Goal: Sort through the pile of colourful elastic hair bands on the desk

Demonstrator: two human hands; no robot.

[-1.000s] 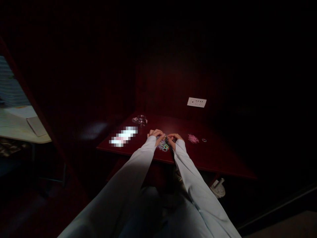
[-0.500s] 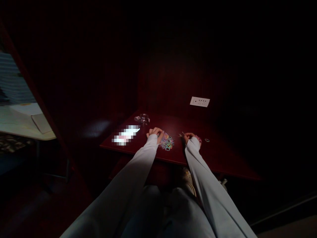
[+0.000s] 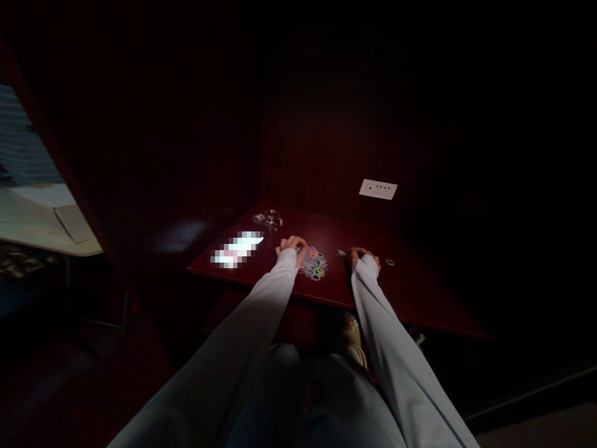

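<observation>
A pile of small colourful elastic hair ties lies on the dark red desk. Against its left side rests my left hand, fingers curled toward the thumb; what they hold, if anything, is hidden. To the right of the pile, my right hand is low on the desk with its fingers bent together, and anything inside it is out of sight. Small pale objects, too small to name, lie just left of that hand. A single light-coloured hair tie lies to its right.
A brightly lit, blurred-out phone-like screen lies at the desk's left. Behind it stands a small clear container. A white socket plate is on the back wall. Beyond the left partition, a box rests on another table.
My right hand has shifted slightly right and now covers the pink bands that showed beside it. My left hand stays by the pile. The view has tilted slightly.
</observation>
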